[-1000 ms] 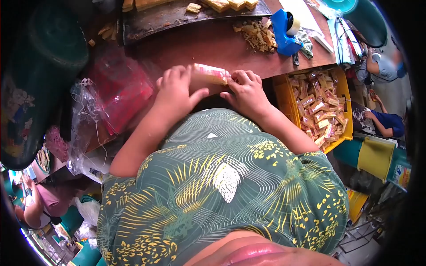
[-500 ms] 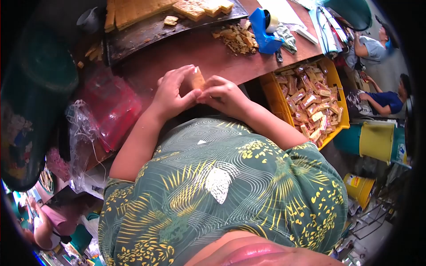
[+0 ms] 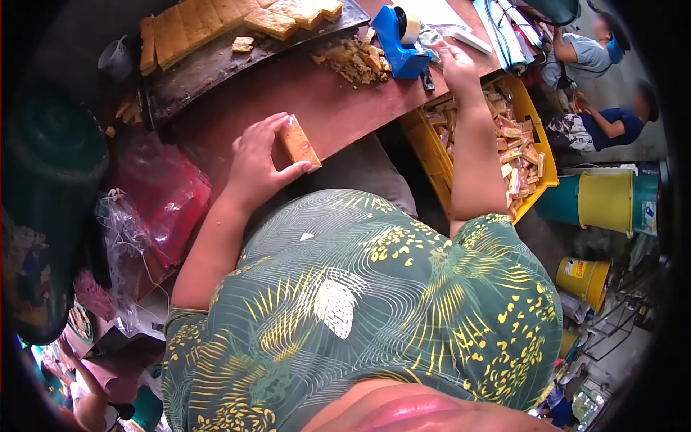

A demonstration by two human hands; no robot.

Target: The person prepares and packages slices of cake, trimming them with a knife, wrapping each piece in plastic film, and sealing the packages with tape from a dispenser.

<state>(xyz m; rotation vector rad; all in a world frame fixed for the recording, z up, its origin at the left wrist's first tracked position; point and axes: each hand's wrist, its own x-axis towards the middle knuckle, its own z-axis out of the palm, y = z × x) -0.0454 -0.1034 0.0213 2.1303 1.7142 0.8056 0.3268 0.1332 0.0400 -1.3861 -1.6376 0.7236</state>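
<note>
My left hand point(image 3: 260, 155) is closed on a wrapped pastry bar point(image 3: 299, 142) at the front edge of the brown table point(image 3: 345, 115). Thumb and fingers pinch its left side and lower end. My right hand point(image 3: 457, 68) is raised over the table's right part, beside a blue tape dispenser point(image 3: 400, 49) with a clear roll. Its thumb and index finger are pinched together; whatever lies between them is too small to make out. Under my right forearm stands a yellow crate point(image 3: 553, 162) filled with wrapped bars point(image 3: 529, 155).
A dark tray point(image 3: 194, 85) with cut pastry slabs point(image 3: 194, 27) lies at the back left. Crumbs point(image 3: 356, 61) are heaped near the dispenser. Red plastic packaging point(image 3: 169, 194) lies left of my left arm. Two people point(image 3: 612, 129) are at the far right; another person is at lower left.
My right hand has left the bar and moved right to the tape dispenser. My left hand still holds the bar, now tilted. The view has shifted, bringing more of the tray in.
</note>
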